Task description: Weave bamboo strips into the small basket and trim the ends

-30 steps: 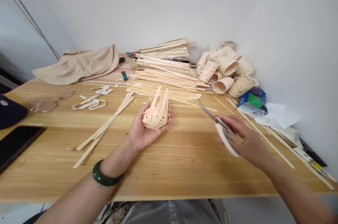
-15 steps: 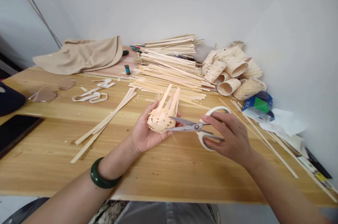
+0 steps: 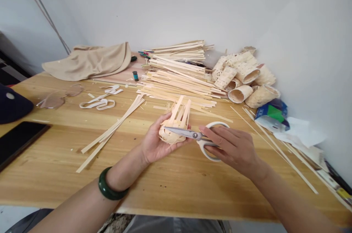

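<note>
Head view, woven piece (image 3: 172, 138): at the centre of the frame, upright strips (image 3: 178, 110) pointing toward the top.
Left hand (image 3: 156, 145): cups the piece, thumb curled along its left side, fingers around its far right.
Right hand (image 3: 235, 147): right of centre, fingers wrapped around the scissors' handles.
Scissors (image 3: 195, 135): blades nearly together across the piece's front, tips leftward; whether they grip a strand, I cannot tell.
Careful snipping: probably wants a steady left palm, short strokes, and tips kept off the thumb and the weave.
Table edge (image 3: 165, 215): along the bottom, below both wrists.
Elbow room: lower centre, between the forearms; loose strips (image 3: 112, 134) limit it at left, strip bundles (image 3: 178, 79) above.
</note>
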The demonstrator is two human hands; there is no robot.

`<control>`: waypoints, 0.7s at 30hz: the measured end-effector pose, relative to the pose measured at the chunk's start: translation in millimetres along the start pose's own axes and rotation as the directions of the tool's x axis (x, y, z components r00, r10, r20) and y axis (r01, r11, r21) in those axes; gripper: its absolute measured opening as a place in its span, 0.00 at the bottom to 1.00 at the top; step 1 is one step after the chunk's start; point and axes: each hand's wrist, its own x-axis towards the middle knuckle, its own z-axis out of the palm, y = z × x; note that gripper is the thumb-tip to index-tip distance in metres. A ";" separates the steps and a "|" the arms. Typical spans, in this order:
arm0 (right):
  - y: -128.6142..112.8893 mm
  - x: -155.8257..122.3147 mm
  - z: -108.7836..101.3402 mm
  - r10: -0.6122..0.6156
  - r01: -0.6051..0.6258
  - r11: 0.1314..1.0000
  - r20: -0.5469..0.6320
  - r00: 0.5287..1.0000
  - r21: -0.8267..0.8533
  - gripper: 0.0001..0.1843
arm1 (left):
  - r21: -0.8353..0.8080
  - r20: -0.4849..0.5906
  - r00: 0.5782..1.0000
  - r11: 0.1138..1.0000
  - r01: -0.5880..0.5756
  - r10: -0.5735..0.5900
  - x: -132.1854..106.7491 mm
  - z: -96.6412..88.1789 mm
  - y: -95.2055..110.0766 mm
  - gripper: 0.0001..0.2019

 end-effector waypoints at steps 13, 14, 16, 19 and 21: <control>-4.8 -24.3 4.3 0.402 -0.408 0.909 0.077 0.912 0.085 0.20 | 0.074 -0.122 0.905 0.913 -0.400 0.407 5.6 8.7 8.7 0.13; -6.6 -26.0 4.1 0.384 -0.388 0.920 0.063 0.921 0.064 0.20 | 0.072 -0.152 0.889 0.902 -0.427 0.433 6.6 9.1 8.0 0.11; -9.6 -26.0 2.7 0.349 -0.350 0.936 0.036 0.936 0.033 0.20 | 0.065 -0.193 0.860 0.880 -0.470 0.473 8.2 8.5 6.4 0.07; -12.7 -18.0 0.0 0.278 -0.279 0.960 0.025 0.960 0.009 0.19 | 0.121 -0.180 0.861 0.879 -0.461 0.476 8.7 3.9 4.4 0.04; -14.4 -10.3 -0.2 0.221 -0.222 0.975 0.032 0.975 0.003 0.18 | 0.185 -0.152 0.872 0.880 -0.437 0.465 8.0 0.4 3.3 0.07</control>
